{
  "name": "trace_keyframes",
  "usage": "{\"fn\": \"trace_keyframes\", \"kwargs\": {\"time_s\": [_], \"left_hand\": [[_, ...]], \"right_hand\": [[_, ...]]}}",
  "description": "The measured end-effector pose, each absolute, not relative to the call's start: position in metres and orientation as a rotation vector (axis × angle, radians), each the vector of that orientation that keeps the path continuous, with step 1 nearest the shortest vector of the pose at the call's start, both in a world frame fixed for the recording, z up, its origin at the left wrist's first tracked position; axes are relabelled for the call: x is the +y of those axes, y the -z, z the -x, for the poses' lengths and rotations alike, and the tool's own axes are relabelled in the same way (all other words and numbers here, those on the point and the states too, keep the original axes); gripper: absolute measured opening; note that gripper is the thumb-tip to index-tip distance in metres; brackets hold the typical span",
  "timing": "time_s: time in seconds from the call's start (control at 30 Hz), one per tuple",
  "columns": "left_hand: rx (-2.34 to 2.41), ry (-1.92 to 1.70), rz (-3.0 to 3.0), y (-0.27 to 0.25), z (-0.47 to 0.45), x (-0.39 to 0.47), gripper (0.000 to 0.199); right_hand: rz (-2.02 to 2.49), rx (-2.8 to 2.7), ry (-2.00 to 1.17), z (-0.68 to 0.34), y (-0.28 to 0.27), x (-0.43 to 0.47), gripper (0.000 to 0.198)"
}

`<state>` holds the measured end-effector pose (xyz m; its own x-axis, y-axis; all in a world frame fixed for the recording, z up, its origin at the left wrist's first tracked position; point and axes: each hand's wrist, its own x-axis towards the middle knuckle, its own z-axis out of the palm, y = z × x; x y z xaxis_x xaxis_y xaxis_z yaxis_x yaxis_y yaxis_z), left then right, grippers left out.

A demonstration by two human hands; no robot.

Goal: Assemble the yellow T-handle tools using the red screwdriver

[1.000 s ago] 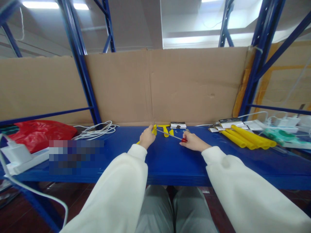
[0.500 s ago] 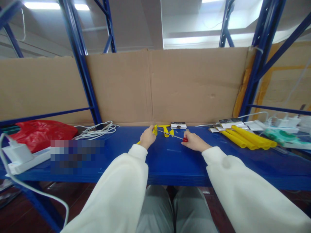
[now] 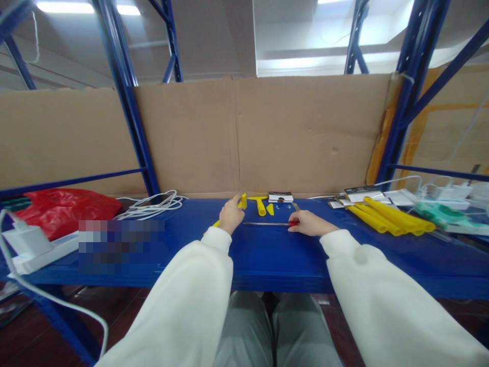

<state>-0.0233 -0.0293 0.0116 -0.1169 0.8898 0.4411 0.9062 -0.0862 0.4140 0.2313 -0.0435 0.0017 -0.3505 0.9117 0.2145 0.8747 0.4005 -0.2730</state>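
Observation:
My left hand [image 3: 231, 215] is closed around a yellow plastic tool [image 3: 243, 202], whose head shows past the fingers and whose other end shows near the wrist; its exact kind is unclear. My right hand [image 3: 307, 223] grips a screwdriver [image 3: 267, 224] by its red handle. The metal shaft points left, low over the blue surface and apart from the yellow tool. Between the hands, farther back, lie a T-shaped yellow plastic piece [image 3: 261, 206] and a small yellow wedge [image 3: 270, 209]. Tiny screws [image 3: 289, 207] are scattered near a thin greyish piece [image 3: 296, 206] beside my right fingers.
A small black-and-white box [image 3: 280, 197] stands against the cardboard wall [image 3: 305, 137]. Several yellow tubes [image 3: 382, 219] lie at right, near packets and chargers. On the left are coiled white cable [image 3: 160, 205], a red bag [image 3: 72, 209] and a power strip [image 3: 49, 257]. Blue posts [image 3: 130, 117] frame the shelf.
The screwdriver tip has come away from the yellow tool and dropped toward me; its shaft now lies nearly level. My right hand has shifted slightly right. My left hand has barely moved.

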Motion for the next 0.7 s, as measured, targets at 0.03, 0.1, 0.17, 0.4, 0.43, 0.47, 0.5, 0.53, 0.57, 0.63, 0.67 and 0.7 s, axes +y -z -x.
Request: {"fn": "trace_keyframes", "kwargs": {"time_s": [0.03,0.1,0.17,0.4,0.43,0.47,0.5,0.53,0.57,0.63,0.67,0.7], "left_hand": [[-2.072,1.007,2.087,-0.012,0.023,-0.03,0.045],[-1.969,1.051,2.149,-0.012,0.021,-0.03,0.044],[-1.831,1.104,2.237,-0.011,0.019,-0.03,0.044],[-1.547,1.129,2.448,-0.006,0.01,-0.027,0.044],[-1.525,1.127,2.457,-0.005,0.009,-0.026,0.043],[-1.503,1.127,2.462,-0.005,0.009,-0.026,0.042],[-1.487,1.127,2.463,-0.005,0.008,-0.026,0.041],[-1.478,1.126,2.461,-0.005,0.008,-0.026,0.041],[-1.477,1.125,2.456,-0.005,0.007,-0.026,0.041],[-1.494,1.128,2.436,-0.005,0.007,-0.027,0.041],[-1.506,1.132,2.422,-0.006,0.006,-0.027,0.042],[-1.519,1.137,2.406,-0.006,0.006,-0.028,0.042]], "right_hand": [[1.565,-2.339,-0.162,-0.231,-0.002,-0.044,0.009],[1.597,-2.343,-0.168,-0.229,-0.002,-0.045,0.009],[1.597,-2.332,-0.17,-0.226,-0.002,-0.046,0.011],[1.204,-2.159,-0.129,-0.198,-0.002,-0.036,0.01],[1.158,-2.13,-0.151,-0.193,-0.003,-0.033,0.01],[1.13,-2.093,-0.174,-0.187,-0.005,-0.029,0.01],[1.111,-2.058,-0.199,-0.182,-0.007,-0.026,0.009],[1.099,-2.025,-0.224,-0.177,-0.009,-0.023,0.009],[1.086,-2.001,-0.249,-0.172,-0.011,-0.019,0.009],[1.062,-1.969,-0.309,-0.164,-0.015,-0.011,0.012],[1.048,-1.953,-0.341,-0.161,-0.016,-0.007,0.015],[1.038,-1.931,-0.374,-0.157,-0.016,-0.004,0.018]]}}
